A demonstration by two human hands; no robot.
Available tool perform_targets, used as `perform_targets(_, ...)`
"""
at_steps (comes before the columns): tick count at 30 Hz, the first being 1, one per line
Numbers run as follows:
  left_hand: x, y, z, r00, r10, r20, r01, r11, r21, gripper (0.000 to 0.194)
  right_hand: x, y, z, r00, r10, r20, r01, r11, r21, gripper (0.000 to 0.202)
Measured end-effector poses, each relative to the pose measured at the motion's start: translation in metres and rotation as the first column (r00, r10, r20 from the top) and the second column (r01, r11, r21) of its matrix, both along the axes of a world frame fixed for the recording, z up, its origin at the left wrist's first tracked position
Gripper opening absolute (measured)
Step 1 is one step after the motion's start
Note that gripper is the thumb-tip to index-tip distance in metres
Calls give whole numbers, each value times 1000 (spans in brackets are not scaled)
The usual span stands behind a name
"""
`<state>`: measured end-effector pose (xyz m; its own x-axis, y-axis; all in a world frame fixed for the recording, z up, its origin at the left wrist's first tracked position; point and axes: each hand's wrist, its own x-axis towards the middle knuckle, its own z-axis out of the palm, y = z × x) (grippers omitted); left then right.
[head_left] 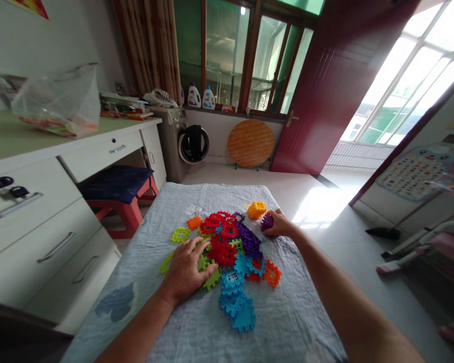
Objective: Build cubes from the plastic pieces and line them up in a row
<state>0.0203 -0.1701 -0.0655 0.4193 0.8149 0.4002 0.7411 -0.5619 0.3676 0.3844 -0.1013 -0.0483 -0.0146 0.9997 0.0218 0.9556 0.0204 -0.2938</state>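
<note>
A heap of notched plastic pieces lies on the cloth-covered table (136, 307). My left hand (187, 269) rests with fingers spread over green pieces (211, 280) at the left of the heap. At the right, my right hand (279, 223) has its fingers closed round a purple piece (267, 222). Beside it are a yellow stack (256, 209) and a row of purple pieces (249, 241). Red pieces (222, 252) fill the middle, blue ones (244, 315) trail toward me, and an orange one (272, 273) lies at the right.
A white desk (22, 151) with a plastic bag (62, 103) stands left, a stool (121, 184) beneath it. Behind are a washing machine (174, 146), a round wooden board (250, 143) and a red door (325, 85). A pink chair (448, 244) stands right.
</note>
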Motion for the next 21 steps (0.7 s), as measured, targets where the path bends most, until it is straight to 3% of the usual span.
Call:
perform_targets(4,3,-1,0,1000,1,15,-2,999,44,44,-8,-21,-3,1000,2,-2,-1,978,209,52)
perform_targets(9,6,-5,2,1000,-3,10,2,998,58,45,-47,-45,15,993,-10,-117,44,957,288,47)
perform_targets(14,7,-10,4,996,-41,76,36,997,66,87,-124,-61,37,918,280,-279,-189,931,312,72)
perform_targets(17,7,-12,6,991,-47,123,38,997,69,97,-149,-58,44,840,408,-358,-323,906,275,88)
perform_targets(19,6,-12,7,990,-45,135,37,998,60,95,-145,-46,47,835,385,-392,-316,920,230,69)
perform_targets(21,6,-11,7,991,-53,122,49,998,36,85,-126,-26,48,886,260,-383,-180,956,231,44)
